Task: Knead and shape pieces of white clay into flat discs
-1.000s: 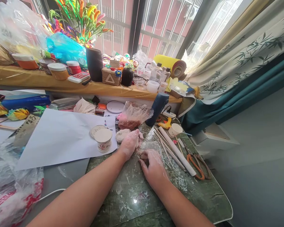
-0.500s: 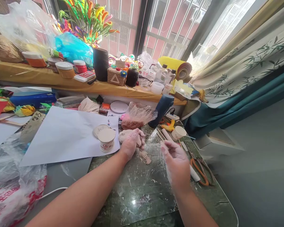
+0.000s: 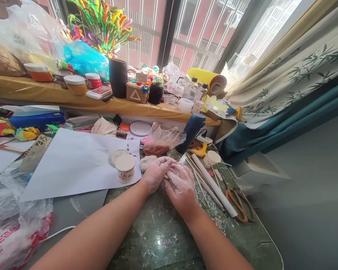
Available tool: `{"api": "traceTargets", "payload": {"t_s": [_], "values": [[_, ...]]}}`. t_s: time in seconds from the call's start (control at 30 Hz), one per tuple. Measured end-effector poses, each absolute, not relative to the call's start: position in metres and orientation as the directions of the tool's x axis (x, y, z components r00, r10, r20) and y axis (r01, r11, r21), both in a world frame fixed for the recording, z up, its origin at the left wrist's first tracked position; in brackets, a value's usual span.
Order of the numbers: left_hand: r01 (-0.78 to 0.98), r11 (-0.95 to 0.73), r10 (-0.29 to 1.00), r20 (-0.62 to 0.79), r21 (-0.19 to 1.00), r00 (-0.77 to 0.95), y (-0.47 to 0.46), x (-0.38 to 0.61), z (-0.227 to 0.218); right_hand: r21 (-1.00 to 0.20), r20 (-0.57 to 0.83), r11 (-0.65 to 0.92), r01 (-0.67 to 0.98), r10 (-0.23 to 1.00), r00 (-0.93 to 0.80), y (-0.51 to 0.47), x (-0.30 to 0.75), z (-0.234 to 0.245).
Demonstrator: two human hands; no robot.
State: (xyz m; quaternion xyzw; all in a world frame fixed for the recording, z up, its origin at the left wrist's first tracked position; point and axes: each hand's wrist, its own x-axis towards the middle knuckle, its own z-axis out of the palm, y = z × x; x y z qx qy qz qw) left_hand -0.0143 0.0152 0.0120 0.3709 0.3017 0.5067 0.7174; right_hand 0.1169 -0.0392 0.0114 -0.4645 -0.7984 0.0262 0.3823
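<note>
As left hand (image 3: 156, 174) meets right hand (image 3: 183, 189), fingers (image 3: 173, 177) curled inward, anything held hidden.

Window (image 3: 165, 37): dark-framed; I see a pink wall (image 3: 153, 22) beyond it.
Sill (image 3: 124, 107): mustard cloth drapes it, and I make out a fuzzy, colourful bouquet (image 3: 106, 32) behind a blue bag (image 3: 86, 62), with a black cylinder (image 3: 118, 78) just right of the bag.
Sill, right end: a yellow roll (image 3: 204, 77) behind clear bottles (image 3: 190, 91).
Curtains (image 3: 287, 71): one pale with a leaf print, one teal.
Power strip (image 3: 205, 140): white, with a black lead (image 3: 204, 132).
</note>
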Motion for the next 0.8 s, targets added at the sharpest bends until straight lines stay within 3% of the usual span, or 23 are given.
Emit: {"api": "traceTargets", "payload": {"t_s": [0.17,0.23,0.3,0.37,0.53,0.8], "values": [[-0.567,0.238,0.957,-0.089,0.789,0.278,0.014,-0.013,0.019,-0.448,0.568,0.573,0.686,0.775,-0.277,-0.044,0.156,0.008],[-0.614,0.189,0.975,-0.071,0.766,0.212,0.015,-0.015,0.02,-0.476,0.384,0.551,0.686,0.831,-0.401,-0.03,0.178,0.005],[-0.634,0.165,0.983,-0.074,0.755,0.168,0.017,-0.016,0.019,-0.484,0.145,0.591,0.645,0.781,-0.607,-0.01,0.196,0.006],[-0.62,0.17,0.983,-0.091,0.766,0.157,0.019,-0.016,0.017,-0.462,0.044,0.635,0.619,0.714,-0.699,0.009,0.202,0.008],[-0.573,0.199,0.977,-0.12,0.795,0.174,0.02,-0.012,0.01,-0.348,0.037,0.716,0.605,0.655,-0.755,0.038,0.185,0.011],[-0.563,0.188,0.979,-0.108,0.805,0.173,0.023,-0.01,0.005,-0.285,0.016,0.768,0.573,0.602,-0.799,0.053,0.172,0.001]]}}
